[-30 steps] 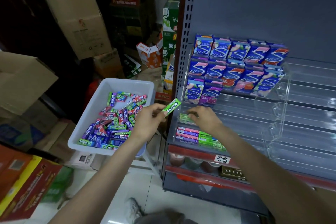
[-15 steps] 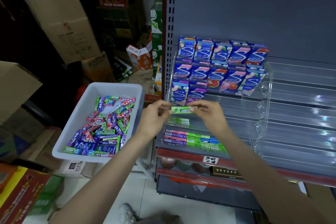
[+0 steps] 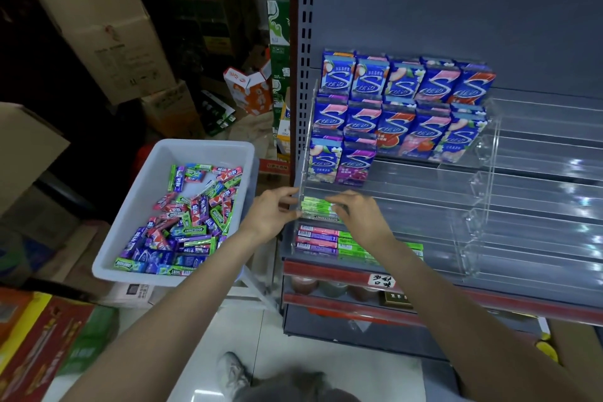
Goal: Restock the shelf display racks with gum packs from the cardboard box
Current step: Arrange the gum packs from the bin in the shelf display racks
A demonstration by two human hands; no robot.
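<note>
Stocking progress: clear rack (image 3: 483,173) holds blue packs (image 3: 404,108) on far tiers and a few sticks on the nearest; most tiers are bare.
Supply: white bin (image 3: 130,222), left, holds many gum sticks.
Obstacles: cartons crowd the floor at left.
Hands: left hand (image 3: 270,212) and right hand (image 3: 355,215) pinch a green gum pack (image 3: 315,206) at the second tier's left end.
</note>
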